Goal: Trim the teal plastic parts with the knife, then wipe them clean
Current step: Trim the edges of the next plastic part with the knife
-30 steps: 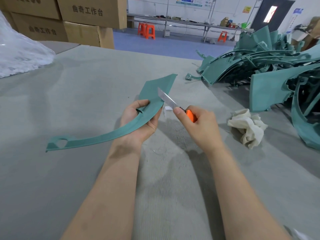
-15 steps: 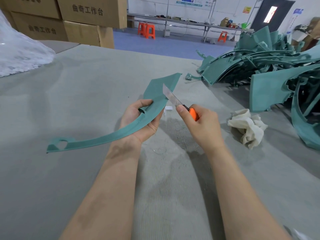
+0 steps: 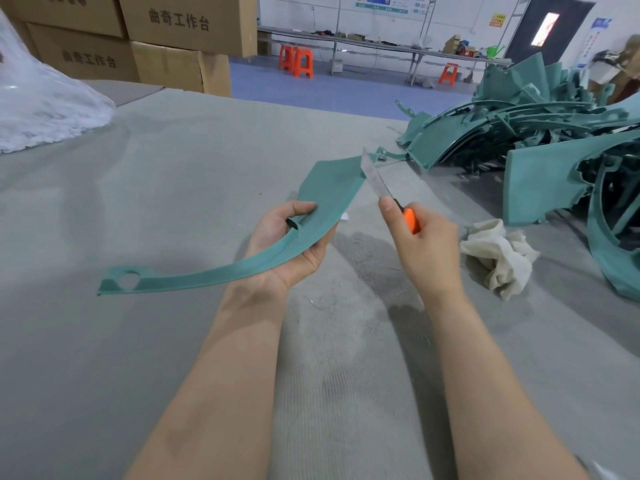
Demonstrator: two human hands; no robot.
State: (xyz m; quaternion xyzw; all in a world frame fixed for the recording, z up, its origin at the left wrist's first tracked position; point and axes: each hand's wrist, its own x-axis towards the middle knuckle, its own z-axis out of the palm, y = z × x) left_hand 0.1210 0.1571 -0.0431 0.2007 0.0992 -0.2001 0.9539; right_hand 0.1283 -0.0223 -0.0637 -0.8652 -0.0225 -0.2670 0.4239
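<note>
Trimming a curved teal part over the grey table.
Grips it mid-span in the left hand, clasps the orange-handled knife in the right hand, blade at the wide end's edge; risks a slip toward the gripping fingers if the strip flexes.

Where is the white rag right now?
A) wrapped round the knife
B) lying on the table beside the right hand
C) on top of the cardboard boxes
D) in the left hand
B: the crumpled white rag lies loose on the grey table, just right of the right hand, which grips the knife.
</note>
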